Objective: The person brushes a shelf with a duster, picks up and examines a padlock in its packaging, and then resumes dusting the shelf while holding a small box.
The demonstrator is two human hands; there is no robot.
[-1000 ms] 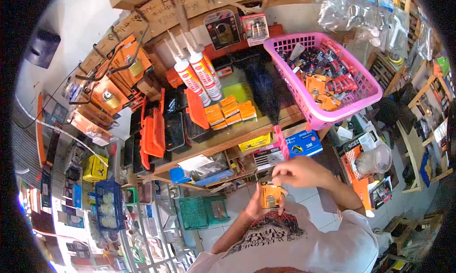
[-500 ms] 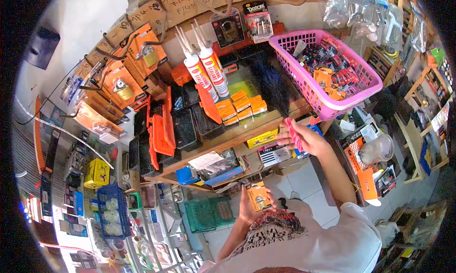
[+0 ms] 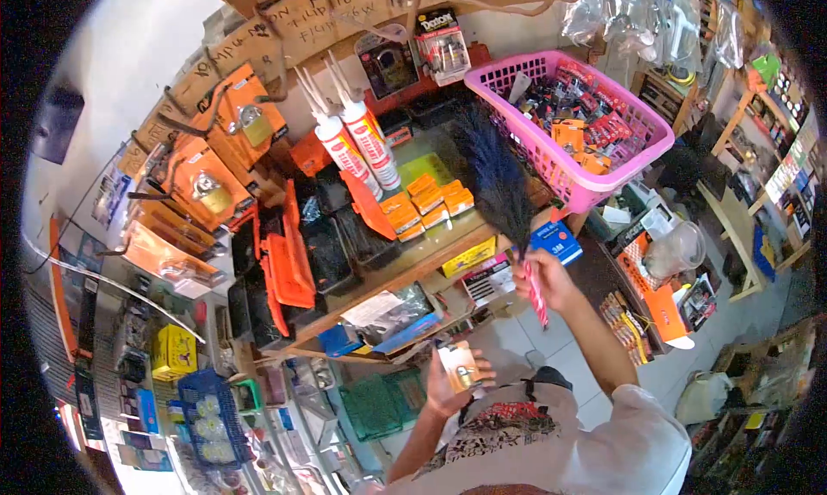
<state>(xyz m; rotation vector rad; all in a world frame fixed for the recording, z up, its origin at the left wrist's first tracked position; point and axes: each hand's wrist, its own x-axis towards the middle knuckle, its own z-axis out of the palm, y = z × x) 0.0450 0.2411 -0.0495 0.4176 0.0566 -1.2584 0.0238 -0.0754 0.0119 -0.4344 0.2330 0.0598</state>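
Observation:
My left hand [image 3: 450, 383] grips a padlock package [image 3: 461, 366], orange and white, low in front of my shirt. My right hand [image 3: 547, 280] is wrapped round the pink handle [image 3: 536, 298] of a black feather duster [image 3: 498, 180]. The duster's feathers point up and lie over the glass counter's front edge, between the small orange boxes [image 3: 426, 204] and the pink basket [image 3: 586, 174]. Red and orange packets [image 3: 603, 133] fill the basket.
Two sealant tubes [image 3: 366, 142] stand on the counter beside open orange-lidded cases [image 3: 289, 262]. Padlock cards [image 3: 207, 185] hang at the left. A blue 3M box [image 3: 556, 242] lies beyond my right hand. Below are a green basket [image 3: 375, 404] and blue basket [image 3: 211, 422].
My right hand has moved down and toward me with the duster, whose feathers now show more fully. My left hand has tilted the padlock package. The view has shifted slightly.

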